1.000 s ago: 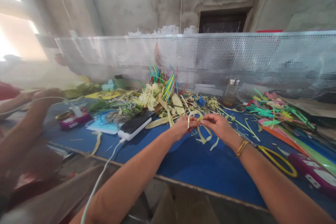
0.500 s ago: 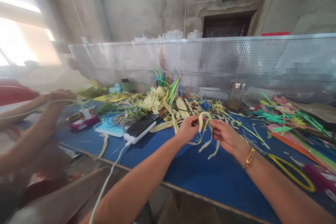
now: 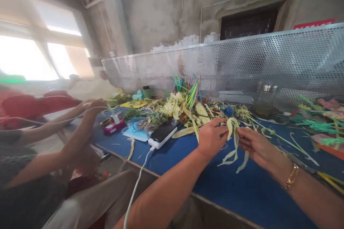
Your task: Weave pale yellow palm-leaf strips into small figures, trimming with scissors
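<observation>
Pale yellow-green husk strips (image 3: pixel 235 142) hang between my two hands above the blue table (image 3: pixel 215 186), their upper part bent into a loop. My left hand (image 3: pixel 213 136) pinches the strips from the left, its fingertips close to the loop. From the other side, my right hand (image 3: pixel 259 145), with a gold bracelet at the wrist, is closed on the same strips. Loose ends dangle below the fingers. Just behind my hands lies a heap of dried husks (image 3: pixel 202 112) with long stems.
A phone (image 3: pixel 164 131) on a white power bank trails a white cable over the table's front edge. Purple box (image 3: pixel 114 127), glass bottle (image 3: pixel 266 100) and coloured paper pieces (image 3: pixel 322 121) lie around. At left are a co-worker's arms (image 3: pixel 72 136). A perforated metal screen (image 3: pixel 228 68) stands behind.
The view has swung left, so everything sits further right. Both hands keep hold of the husk strips, whose loop now shows more upright between the fingers.
</observation>
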Demonstrator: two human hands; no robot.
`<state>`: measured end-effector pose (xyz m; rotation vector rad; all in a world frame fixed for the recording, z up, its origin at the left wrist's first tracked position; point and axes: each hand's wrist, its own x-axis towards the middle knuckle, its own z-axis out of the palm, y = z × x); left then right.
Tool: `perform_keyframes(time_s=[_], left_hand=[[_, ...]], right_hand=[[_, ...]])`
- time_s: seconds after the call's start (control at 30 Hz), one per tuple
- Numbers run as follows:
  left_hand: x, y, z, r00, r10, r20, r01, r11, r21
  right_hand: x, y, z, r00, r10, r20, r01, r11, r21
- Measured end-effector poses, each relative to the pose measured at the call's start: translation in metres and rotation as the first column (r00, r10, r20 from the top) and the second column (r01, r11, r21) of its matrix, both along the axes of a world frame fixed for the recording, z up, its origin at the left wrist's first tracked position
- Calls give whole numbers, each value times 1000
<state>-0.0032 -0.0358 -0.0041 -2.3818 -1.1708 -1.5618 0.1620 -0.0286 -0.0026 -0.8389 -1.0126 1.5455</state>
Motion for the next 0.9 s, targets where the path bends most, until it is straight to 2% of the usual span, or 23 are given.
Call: perform_keyframes(time_s=[0.07,0.13,0.2,0.3,0.43,0.5,0.6,0.7,0.8,0.9], left_hand=[[0,0,1,997,32,-67,-30,999,21],[1,0,1,998,7,-65,-7,1000,-12],[3,0,0,997,-79,0,79,992,-95],[7,1,-1,969,-216,124,238,948,-210],[13,3,-5,909,-285,304,371,885,-282],[16,7,-9,841,-284,460,446,846,-291],[21,14,-15,657,-249,711,595,751,-287],[25,17,-17,502,-200,842,691,679,-250],[25,17,-15,454,-174,874,709,664,-236],[22,16,-13,484,-146,863,692,668,-276]], right_hand=[[0,0,-1,1000,7,0,-7,1000,0],[-1,1,-1,1000,13,-6,-13,1000,2],[-2,1,0,1000,5,-19,-4,1000,9],[-4,1,0,999,-36,-26,37,999,26],[-8,-2,1,997,-74,-3,74,996,41],[-10,-3,1,998,-65,5,65,996,53],[-13,-5,1,999,-48,19,47,997,69],[-15,-6,-1,998,-58,5,57,996,72],[-17,-6,-2,997,-73,-35,76,993,86],[-18,-8,-3,996,-77,-37,80,991,103]])
